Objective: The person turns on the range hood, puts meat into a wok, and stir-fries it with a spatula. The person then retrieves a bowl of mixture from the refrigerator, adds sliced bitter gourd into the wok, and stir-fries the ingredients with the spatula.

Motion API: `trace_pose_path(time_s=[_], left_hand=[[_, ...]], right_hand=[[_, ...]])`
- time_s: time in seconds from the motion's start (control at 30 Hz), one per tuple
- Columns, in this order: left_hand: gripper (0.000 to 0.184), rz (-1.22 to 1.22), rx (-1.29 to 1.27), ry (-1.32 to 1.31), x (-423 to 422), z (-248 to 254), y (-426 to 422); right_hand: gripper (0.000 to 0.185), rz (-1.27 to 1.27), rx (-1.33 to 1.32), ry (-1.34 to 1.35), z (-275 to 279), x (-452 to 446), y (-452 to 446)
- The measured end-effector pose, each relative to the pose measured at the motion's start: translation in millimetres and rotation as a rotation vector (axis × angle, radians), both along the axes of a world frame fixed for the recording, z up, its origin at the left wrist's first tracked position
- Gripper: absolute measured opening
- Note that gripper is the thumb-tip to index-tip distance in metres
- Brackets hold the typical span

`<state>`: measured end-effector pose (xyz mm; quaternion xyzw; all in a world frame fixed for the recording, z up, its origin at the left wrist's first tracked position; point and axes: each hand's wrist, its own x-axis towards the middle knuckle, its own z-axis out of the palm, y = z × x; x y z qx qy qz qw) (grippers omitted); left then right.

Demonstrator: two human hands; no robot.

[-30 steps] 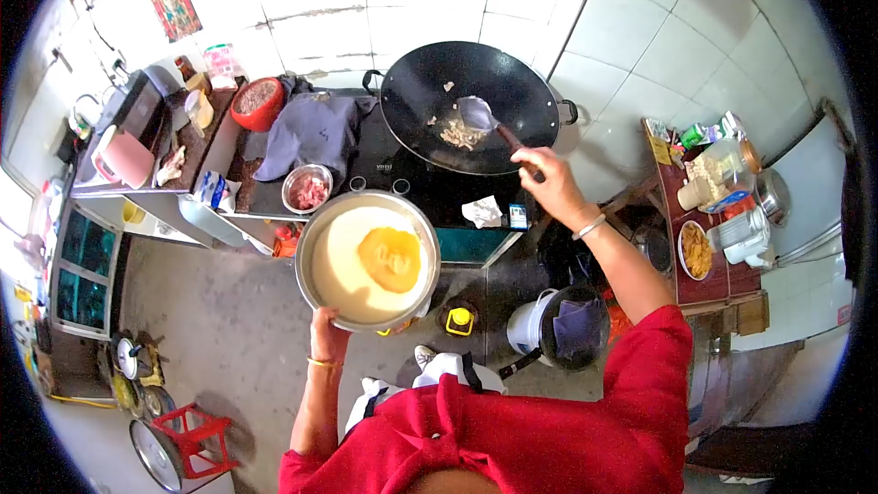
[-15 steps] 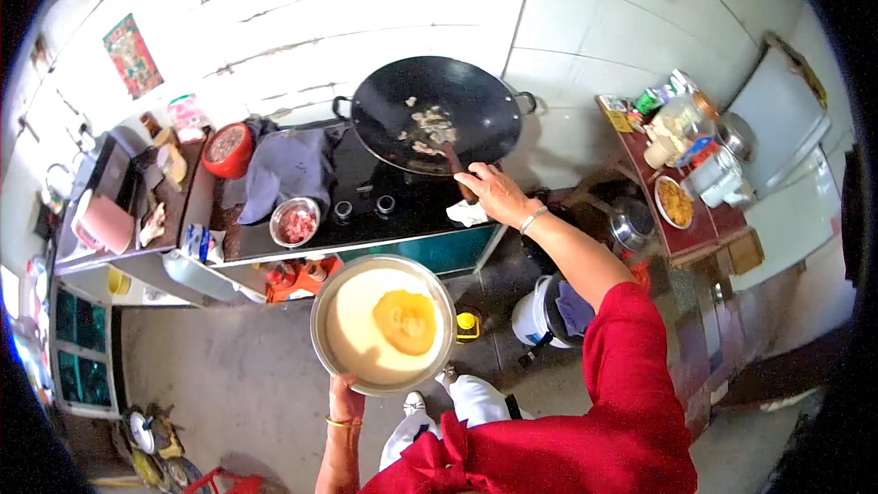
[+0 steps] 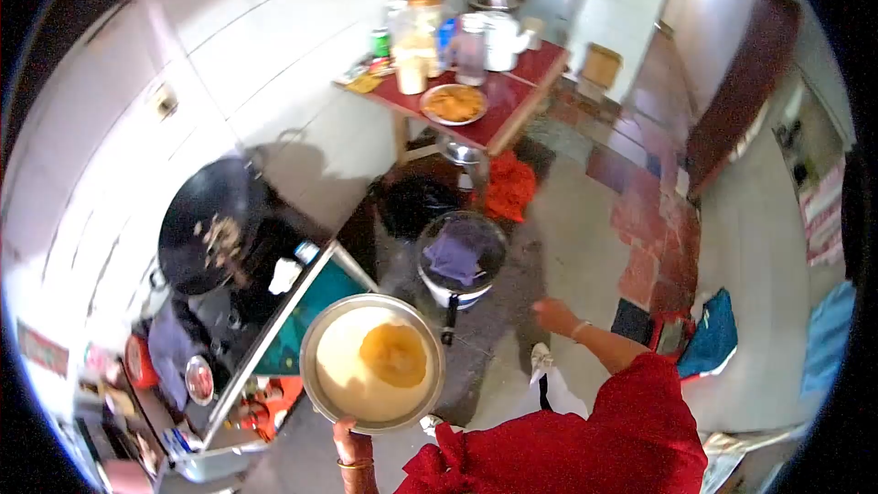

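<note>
My left hand [image 3: 350,444] grips the lower rim of a large metal bowl [image 3: 311,375], with the thumb over the edge. Pale batter-like liquid [image 3: 343,361] fills the bowl, with a yellow pool [image 3: 393,354] on its right side. My right hand [image 3: 556,317] hangs over the floor, away from the stove, its fingers blurred. In the black wok [image 3: 192,210] at the left lie small cooked pieces [image 3: 221,240]. The spatula handle [image 3: 240,276] rests at the wok's lower edge, with no hand on it.
A red table [image 3: 503,114] at the top holds a plate of yellow-orange food [image 3: 455,104], jars and a white kettle [image 3: 501,42]. Below it stand a red bag [image 3: 510,187] and a bucket topped by a pan [image 3: 494,242] with a purple cloth [image 3: 455,254]. A small meat bowl [image 3: 198,380] sits by the stove.
The view has turned right, toward the red table. My right hand has let go of the spatula and moved away from the wok. My left hand still holds the bowl.
</note>
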<state>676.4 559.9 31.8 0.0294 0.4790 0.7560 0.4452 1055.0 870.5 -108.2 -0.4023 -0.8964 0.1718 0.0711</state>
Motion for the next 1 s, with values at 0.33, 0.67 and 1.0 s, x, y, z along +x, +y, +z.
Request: trace_pose_path(time_s=[0.33,0.67,1.0], left_hand=[[0.059,-0.356,0.049,-0.012,193,52,244],[0.055,-0.458,0.07,-0.096,333,77,459],[0.056,-0.219,0.197,-0.073,347,30,650]], right_hand=[[0.013,-0.924,-0.447,0.093,-87,402,-45],[0.021,-1.342,-0.876,0.882,-27,451,72],[0.014,-1.418,-0.944,0.779,-50,538,212]])
